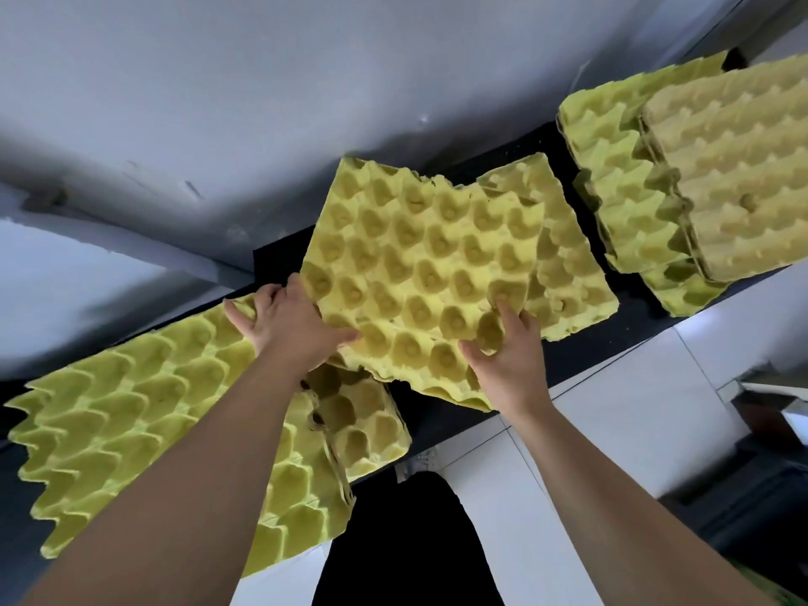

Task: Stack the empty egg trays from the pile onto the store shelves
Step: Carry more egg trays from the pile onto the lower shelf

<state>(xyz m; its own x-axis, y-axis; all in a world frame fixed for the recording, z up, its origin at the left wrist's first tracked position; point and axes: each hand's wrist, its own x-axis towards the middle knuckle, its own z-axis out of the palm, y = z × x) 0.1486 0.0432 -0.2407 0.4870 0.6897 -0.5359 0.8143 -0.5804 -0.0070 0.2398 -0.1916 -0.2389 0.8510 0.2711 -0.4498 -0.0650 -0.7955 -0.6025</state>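
A yellow-green egg tray [419, 273] lies tilted on the black shelf [634, 312], overlapping a second tray [568, 273] beneath it on the right. My left hand [284, 321] grips the top tray's left edge, thumb over the rim. At the near edge my right hand [507, 352] holds the same tray, fingers curled into its cups. A large tray stack [131, 439] sits on the shelf at the left, under my left forearm. Another stack [625, 199] rests at the right, topped by a tan tray [739, 168].
A pale grey wall and ceiling [262, 102] rise behind the shelf. White floor tiles [612, 408] show below the shelf edge. My dark trousers [393, 540] are visible at the bottom centre. Dark furniture [769, 452] stands at the right.
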